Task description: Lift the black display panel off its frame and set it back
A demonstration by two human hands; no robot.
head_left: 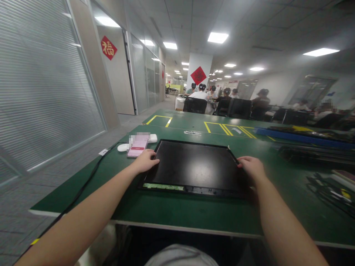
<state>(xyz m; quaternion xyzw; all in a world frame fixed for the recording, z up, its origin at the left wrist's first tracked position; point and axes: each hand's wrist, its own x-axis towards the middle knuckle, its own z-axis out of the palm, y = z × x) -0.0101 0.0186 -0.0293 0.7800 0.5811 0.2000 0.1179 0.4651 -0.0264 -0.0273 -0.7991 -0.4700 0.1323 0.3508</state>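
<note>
A black display panel [196, 160] lies on the green table in front of me. Along its near edge runs a bare strip with a green circuit board [163, 187] at the left. My left hand [145, 161] grips the panel's left edge, thumb on the rim. At the right edge, my right hand [252, 165] holds the frame between thumb and fingers. Parts of the fingers of both hands are hidden beneath or behind the edge.
A phone [138, 146] rests on a white stand left of the panel. A black cable [91, 175] crosses the table's left side. Small tools [192, 133] lie beyond the panel. A blue tray [305, 136] and tangled cables [330, 188] are at right. Several people sit farther back.
</note>
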